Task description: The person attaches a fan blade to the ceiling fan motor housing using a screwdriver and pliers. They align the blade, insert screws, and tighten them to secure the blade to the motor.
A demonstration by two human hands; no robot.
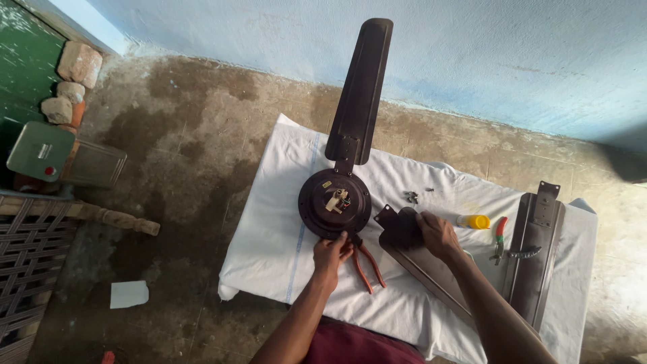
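Head view | left hand (330, 255) fingers gripping motor housing (334, 202) rim | right hand (438, 234) fingers closed on loose blade (418, 256) | risk: blade bracket slipping, scattering screws (411, 197) off cloth (269, 249)

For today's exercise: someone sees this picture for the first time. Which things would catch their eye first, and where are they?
The dark fan motor sits mid-frame on a white cloth, one long blade still attached and pointing toward the blue wall. The left hand touches the motor's near rim, the right hand rests on a detached blade, and red-handled pliers lie between them.
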